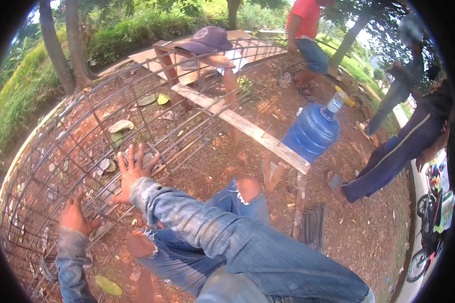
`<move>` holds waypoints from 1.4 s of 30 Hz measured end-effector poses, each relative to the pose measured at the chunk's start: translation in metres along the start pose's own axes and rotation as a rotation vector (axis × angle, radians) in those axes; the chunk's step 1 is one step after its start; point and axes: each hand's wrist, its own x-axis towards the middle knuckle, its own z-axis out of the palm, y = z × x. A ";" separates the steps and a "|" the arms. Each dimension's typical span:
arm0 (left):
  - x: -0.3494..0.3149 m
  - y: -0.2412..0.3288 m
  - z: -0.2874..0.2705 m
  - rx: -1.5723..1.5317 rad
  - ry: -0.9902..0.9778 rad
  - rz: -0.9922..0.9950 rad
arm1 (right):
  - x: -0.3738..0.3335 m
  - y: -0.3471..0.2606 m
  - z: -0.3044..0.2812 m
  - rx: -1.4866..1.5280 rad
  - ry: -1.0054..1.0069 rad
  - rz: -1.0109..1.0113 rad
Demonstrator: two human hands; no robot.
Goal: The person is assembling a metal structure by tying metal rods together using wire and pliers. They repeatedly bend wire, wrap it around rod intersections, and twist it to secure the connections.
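- Right hand: held open, fingers spread over the bars; no bar is seen wrapped in it, and whether the palm is pressed on steel cannot be told
- Left hand: also held open, thumb stuck out, nearer the lower left; contact likewise cannot be told
- Rebar cage: laid out around and beyond both hands, to the left of the bent knees; it is formed as a lattice of thin dark bars
- Good handling: the lattice is best steadied by one hand close to a crossing, with fingertips kept clear of bar ends (rough steel would probably scratch bare skin)
- Long axis: stretched from the lower left away to the upper right, its edges apparently bowed by the lens
- Wooden plank: set crosswise to the cage, one end pointed lower right
- Blue water jug: placed beside that end
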 end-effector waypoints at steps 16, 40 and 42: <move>0.022 -0.004 0.018 -0.147 -0.087 0.168 | -0.009 0.004 -0.004 0.041 0.007 -0.008; 0.047 0.029 0.014 -0.062 -0.189 0.250 | 0.004 -0.004 0.010 -0.118 0.014 0.061; 0.046 0.029 0.013 -0.058 -0.183 0.247 | 0.004 -0.004 0.011 -0.102 0.028 0.057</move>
